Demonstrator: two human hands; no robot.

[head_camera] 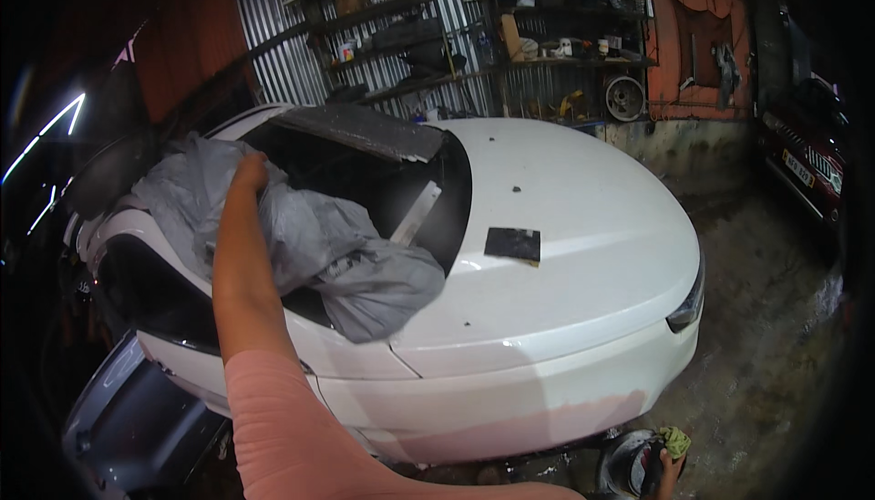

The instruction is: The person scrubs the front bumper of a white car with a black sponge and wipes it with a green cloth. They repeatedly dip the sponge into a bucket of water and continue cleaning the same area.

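Note:
A white car (574, 179) stands before me, a crumpled grey cover sheet (307, 226) lying over its windscreen and roof edge. My left hand (253, 170) reaches onto the sheet near the roof; its fingers are partly hidden, so its grip cannot be told. Low at the right, my right hand (673, 466) is closed on a yellow-green cloth (675, 442), beside a bucket (618, 462) near the bumper. A black sandpaper-like sheet (513, 245) rests on the bonnet. A pale flat strip (415, 213) and a dark panel (362, 132) lie on the windscreen.
Shelves (581, 62) with cans and boxes line the corrugated metal wall behind the car. A wheel rim (625, 98) stands beneath them. At the right is a dark red vehicle (806, 151) on the wet floor (752, 308). A dark car panel (143, 418) lies at the lower left.

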